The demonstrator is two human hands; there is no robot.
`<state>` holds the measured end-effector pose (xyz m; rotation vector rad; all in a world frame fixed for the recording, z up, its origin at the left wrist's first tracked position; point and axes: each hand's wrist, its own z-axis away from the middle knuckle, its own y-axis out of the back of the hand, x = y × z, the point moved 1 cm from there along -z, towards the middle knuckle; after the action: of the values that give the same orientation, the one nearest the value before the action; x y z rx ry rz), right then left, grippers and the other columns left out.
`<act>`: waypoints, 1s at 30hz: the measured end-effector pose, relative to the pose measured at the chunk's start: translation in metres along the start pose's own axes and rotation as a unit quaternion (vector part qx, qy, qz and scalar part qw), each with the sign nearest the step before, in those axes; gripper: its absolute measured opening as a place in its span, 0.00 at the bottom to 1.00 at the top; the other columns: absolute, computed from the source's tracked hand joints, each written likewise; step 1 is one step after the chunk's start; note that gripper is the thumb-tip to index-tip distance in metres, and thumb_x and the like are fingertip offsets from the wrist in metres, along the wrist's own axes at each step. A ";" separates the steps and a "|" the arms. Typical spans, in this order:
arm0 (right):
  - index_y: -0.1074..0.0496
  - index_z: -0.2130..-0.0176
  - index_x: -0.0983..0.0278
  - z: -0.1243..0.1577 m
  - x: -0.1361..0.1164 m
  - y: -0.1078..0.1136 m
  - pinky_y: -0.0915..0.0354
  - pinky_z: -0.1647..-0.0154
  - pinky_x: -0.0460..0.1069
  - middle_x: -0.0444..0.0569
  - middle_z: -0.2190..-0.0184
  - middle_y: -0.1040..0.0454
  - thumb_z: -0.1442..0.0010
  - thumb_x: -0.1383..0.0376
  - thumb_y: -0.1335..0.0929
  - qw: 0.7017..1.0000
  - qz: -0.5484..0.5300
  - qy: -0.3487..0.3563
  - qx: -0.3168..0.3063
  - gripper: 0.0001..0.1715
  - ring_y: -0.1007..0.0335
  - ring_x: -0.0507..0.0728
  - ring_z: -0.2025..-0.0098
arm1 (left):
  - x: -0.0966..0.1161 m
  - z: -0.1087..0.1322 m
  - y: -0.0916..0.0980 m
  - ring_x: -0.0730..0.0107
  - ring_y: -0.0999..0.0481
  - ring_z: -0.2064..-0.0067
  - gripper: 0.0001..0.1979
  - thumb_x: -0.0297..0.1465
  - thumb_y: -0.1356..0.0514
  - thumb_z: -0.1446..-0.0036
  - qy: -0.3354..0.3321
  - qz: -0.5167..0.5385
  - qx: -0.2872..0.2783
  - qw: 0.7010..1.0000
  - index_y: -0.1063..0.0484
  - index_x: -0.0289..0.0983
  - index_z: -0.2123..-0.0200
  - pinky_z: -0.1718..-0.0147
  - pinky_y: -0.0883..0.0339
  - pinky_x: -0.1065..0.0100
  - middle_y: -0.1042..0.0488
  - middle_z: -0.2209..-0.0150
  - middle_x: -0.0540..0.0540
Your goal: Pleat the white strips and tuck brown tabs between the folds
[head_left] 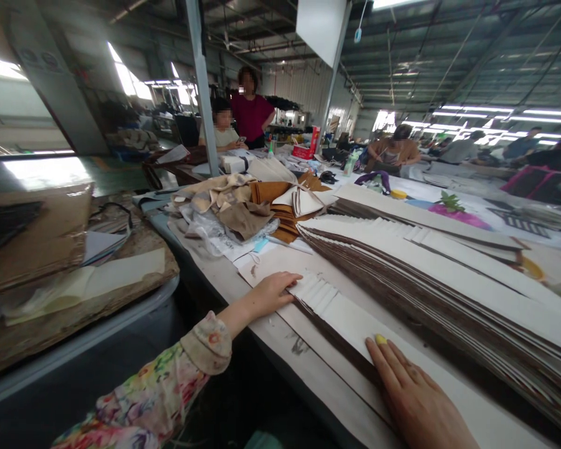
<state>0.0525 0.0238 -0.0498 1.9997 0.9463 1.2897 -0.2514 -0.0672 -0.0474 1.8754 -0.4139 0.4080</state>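
Note:
A long stack of fabric strips (350, 318), pale on top and brown along its edges, lies on the table before me. At its far end, my left hand (273, 293) is closed around the end of the stack, thumb on the near side and fingers across the end. Several narrow pleat-like folds or overlapping edges show on the top just beside these fingers. My right hand (421, 390) rests flat on the nearer part of the same stack, fingers stretched out, with a yellow cover on one fingertip. A larger, fanned stack of strips (416, 249) lies beyond it.
Crumpled brown and patterned fabric (234, 206) with clear plastic lies at the table's far left. A metal post (201, 87) rises behind it. To my left stands a grey bin (121, 337) topped with worn board and paper. Several people are at tables beyond.

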 end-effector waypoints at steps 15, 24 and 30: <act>0.51 0.42 0.73 -0.001 0.003 0.004 0.31 0.62 0.49 0.60 0.52 0.31 0.52 0.81 0.45 1.000 0.026 -0.001 0.002 0.37 0.31 0.57 0.54 | 0.006 0.001 0.004 0.65 0.33 0.55 0.16 0.38 0.46 0.43 -0.048 -0.020 -0.007 0.999 0.32 0.35 0.55 0.53 0.40 0.67 0.32 0.57 0.42; 0.42 0.46 0.70 0.001 0.003 0.000 0.33 0.60 0.50 0.58 0.51 0.32 0.51 0.79 0.46 1.000 -0.008 -0.010 0.001 0.32 0.32 0.57 0.53 | 0.002 0.002 0.002 0.64 0.35 0.52 0.18 0.38 0.41 0.48 -0.017 -0.001 0.015 1.000 0.31 0.35 0.56 0.51 0.41 0.65 0.34 0.54 0.41; 0.39 0.47 0.70 -0.001 0.004 0.001 0.33 0.62 0.52 0.59 0.53 0.31 0.40 0.58 0.44 0.997 -0.066 -0.028 0.003 0.27 0.31 0.60 0.55 | 0.002 0.006 0.005 0.59 0.39 0.48 0.25 0.39 0.39 0.51 0.063 0.088 0.000 0.994 0.35 0.35 0.50 0.46 0.50 0.60 0.33 0.51 0.40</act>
<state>0.0525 0.0270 -0.0467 1.9343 1.0381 1.1541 -0.2511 -0.0746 -0.0441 1.8069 -0.4954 0.6420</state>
